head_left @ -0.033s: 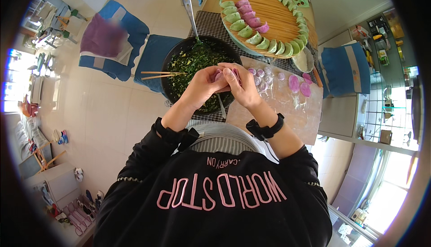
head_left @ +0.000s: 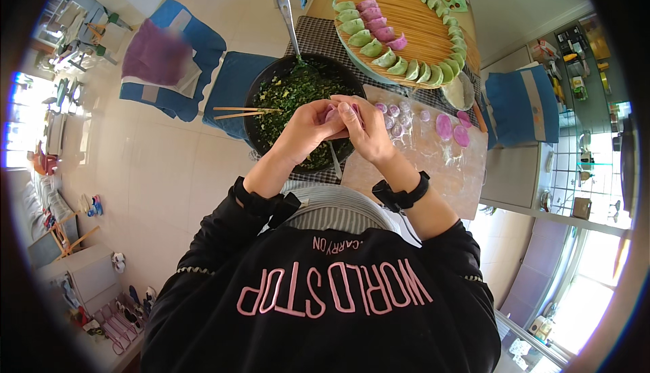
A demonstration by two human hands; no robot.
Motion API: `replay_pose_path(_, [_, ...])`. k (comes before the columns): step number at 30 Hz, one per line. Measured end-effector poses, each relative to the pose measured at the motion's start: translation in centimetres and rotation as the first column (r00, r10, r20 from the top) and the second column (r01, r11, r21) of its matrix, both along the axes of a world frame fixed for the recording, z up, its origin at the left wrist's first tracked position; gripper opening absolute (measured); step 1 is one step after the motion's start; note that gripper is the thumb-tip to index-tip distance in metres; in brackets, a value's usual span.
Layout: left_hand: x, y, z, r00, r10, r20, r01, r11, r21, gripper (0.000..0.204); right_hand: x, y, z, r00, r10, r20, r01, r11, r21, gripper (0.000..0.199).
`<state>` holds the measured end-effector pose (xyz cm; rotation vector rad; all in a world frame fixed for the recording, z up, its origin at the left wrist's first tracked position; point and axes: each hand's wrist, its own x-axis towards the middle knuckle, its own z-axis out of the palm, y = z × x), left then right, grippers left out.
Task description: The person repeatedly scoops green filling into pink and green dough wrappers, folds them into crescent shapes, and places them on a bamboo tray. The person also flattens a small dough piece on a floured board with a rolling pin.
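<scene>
My left hand (head_left: 308, 129) and my right hand (head_left: 371, 132) meet over a black bowl (head_left: 254, 98) of chopped green filling (head_left: 288, 95). Together their fingers pinch a small purple dumpling (head_left: 332, 113), mostly hidden between them. Wooden chopsticks (head_left: 240, 111) rest across the bowl's left rim. To the right lies a pale board (head_left: 440, 166) with small purple dough pieces (head_left: 394, 113) and flattened purple wrappers (head_left: 444, 127). Further back, a round bamboo tray (head_left: 416, 17) holds rows of green and purple dumplings.
A metal ladle handle (head_left: 290, 21) sticks out of the bowl's far side. A small white dish (head_left: 460, 92) sits by the tray. Blue chairs stand at the left (head_left: 230, 81) and right (head_left: 521, 105), one with a purple cloth (head_left: 159, 58). Light tiled floor lies to the left.
</scene>
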<state>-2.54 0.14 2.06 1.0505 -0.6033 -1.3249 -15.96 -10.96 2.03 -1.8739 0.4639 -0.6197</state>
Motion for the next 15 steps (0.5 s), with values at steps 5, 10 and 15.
replay_pose_path(5, [0.5, 0.0, -0.3, 0.954, 0.026, 0.299, -0.024, 1.000, -0.009, 0.042, -0.1, -0.3, -0.5, 1.000, -0.022, -0.019, 0.018, 0.979, -0.204, 0.037])
replay_pose_path(10, [-0.4, -1.0, -2.3, 0.845, 0.226, 0.484, -0.233, 0.971, -0.046, 0.066, 0.5, 0.2, -2.2, 0.986, -0.163, -0.033, 0.161, 0.887, 0.432, 0.041])
replay_pose_path(15, [-1.8, -2.6, -3.6, 0.982, 0.167, -0.088, -0.168, 0.986, -0.006, 0.060, 1.4, 1.1, -3.0, 0.985, -0.171, -0.013, 0.134, 0.724, 0.676, 0.043])
